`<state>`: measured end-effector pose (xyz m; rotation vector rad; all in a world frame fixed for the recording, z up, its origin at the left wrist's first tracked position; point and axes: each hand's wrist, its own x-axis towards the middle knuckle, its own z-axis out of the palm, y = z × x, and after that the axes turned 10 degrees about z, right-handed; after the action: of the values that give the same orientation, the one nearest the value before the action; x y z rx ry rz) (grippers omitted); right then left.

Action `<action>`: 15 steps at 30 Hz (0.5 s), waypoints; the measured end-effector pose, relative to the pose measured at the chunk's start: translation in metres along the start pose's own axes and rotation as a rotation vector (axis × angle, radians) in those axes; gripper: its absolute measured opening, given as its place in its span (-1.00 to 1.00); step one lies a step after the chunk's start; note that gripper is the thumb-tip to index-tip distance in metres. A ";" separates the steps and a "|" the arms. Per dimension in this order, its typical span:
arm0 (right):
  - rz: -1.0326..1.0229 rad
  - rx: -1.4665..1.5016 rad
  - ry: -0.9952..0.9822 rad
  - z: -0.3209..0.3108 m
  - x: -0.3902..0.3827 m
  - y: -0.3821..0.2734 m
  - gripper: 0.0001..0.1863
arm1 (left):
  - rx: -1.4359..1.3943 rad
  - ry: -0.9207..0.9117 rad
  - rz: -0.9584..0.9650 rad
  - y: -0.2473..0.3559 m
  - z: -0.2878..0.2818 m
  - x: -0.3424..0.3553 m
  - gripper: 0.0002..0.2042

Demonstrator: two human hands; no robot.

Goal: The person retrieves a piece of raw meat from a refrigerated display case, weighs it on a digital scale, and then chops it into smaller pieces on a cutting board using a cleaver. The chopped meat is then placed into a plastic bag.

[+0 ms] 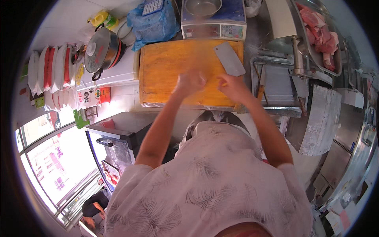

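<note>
Over the yellow cutting board (pixel 166 75), my left hand (pixel 191 82) is balled up and smeared by motion. A faint brownish streak rises from it toward the scale; what this is, I cannot make out. My right hand (pixel 233 85) is just to its right, fingers loosely bent and fingertips apart, with nothing visible between them. A cleaver (pixel 229 59) lies flat at the board's right side, its broad grey blade reaching down to my right hand. No handle of it shows; the hand may cover it.
Behind the board stands a scale (pixel 213 31) with a metal bowl (pixel 203 7). Blue plastic bag (pixel 154 23) and lidded pot (pixel 100 53) are on the left. To the right, a knife (pixel 262 83) lies by a metal tray (pixel 279 85), below a pan of raw meat (pixel 321 33).
</note>
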<state>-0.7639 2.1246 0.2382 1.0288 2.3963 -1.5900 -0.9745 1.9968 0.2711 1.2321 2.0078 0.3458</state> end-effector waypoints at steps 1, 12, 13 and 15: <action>-0.074 -0.120 0.090 0.035 0.028 0.017 -0.50 | -0.111 0.063 0.024 -0.018 0.024 0.002 -0.07; 0.348 0.534 -0.195 0.098 0.086 -0.011 -0.50 | -0.759 -0.064 0.024 -0.074 0.024 0.010 -0.48; 0.300 0.467 -0.139 0.084 0.071 -0.022 -0.49 | -0.833 -0.054 0.119 -0.051 0.004 -0.006 -0.64; 0.209 0.305 0.020 0.039 0.043 -0.050 -0.49 | -0.986 -0.057 0.361 0.000 -0.042 -0.017 -0.92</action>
<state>-0.8363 2.1010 0.2414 1.3003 2.0157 -1.9081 -1.0003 1.9884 0.3078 0.8993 1.2355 1.2712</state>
